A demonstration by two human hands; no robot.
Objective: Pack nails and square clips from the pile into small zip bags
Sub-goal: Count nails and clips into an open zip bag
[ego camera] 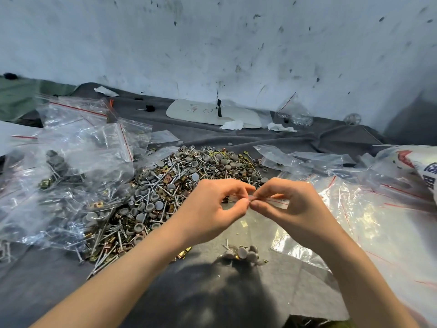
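grey cloth (201, 292) lies under my forearms, creased and shadowed close to me. just beyond that shadow sits a small heap (243, 253) of cap-headed nails and brass clips, apart from the rest. above it my left grip (212, 204) and right grip (290, 204) meet thumb to thumb, each pinched on the mouth of one zip bag (279, 202), its red strip running under my right fingers. i cannot tell whether anything is inside, and it looks to me like the mouth is being worked apart for the heap below. to do that well i would roll each thumb against its forefinger so the two lips slide off each other, pull sideways rather than up, and hold the mouth level. nails should go in heads first, since points will likely pierce thin film. past my knuckles spreads the main pile (165, 185), filled bags (61, 166) to its left, empty bags (369, 209) to its right, then the scuffed wall (212, 43).
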